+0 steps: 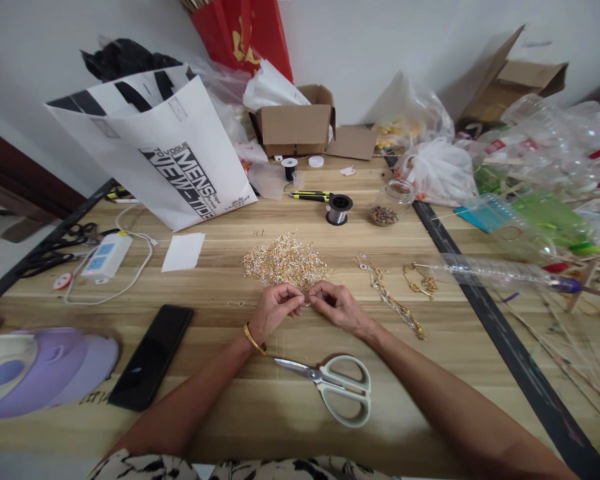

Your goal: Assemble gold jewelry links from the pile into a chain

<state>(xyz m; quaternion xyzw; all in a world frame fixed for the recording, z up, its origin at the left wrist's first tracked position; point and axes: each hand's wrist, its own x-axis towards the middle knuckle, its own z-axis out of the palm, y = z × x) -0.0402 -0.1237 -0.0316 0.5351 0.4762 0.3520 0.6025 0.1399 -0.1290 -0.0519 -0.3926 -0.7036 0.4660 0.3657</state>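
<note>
My left hand [279, 308] and my right hand [336, 305] meet at the near edge of a pile of small gold and silvery pieces [286, 260]. Both hands are closed in a pinch, fingertips almost touching. Whatever lies between the fingers is too small to name. A pair of scissors [325, 387] with pale handles lies below my hands, blades pointing left. To the right of my right hand rest a strand of linked gold and silver pieces [393, 300] and a gold chain [420, 280]. A tiny loop [236, 304] lies left of my left hand.
A black phone [153, 357] lies left of my forearm. Behind the pile stand a wire spool [338, 210], a jar of beads [387, 207] and a yellow-black cutter [310, 196]. A white paper bag [165, 147] and a cardboard box [295, 127] stand farther back. Plastic bottles [555, 140] crowd the right.
</note>
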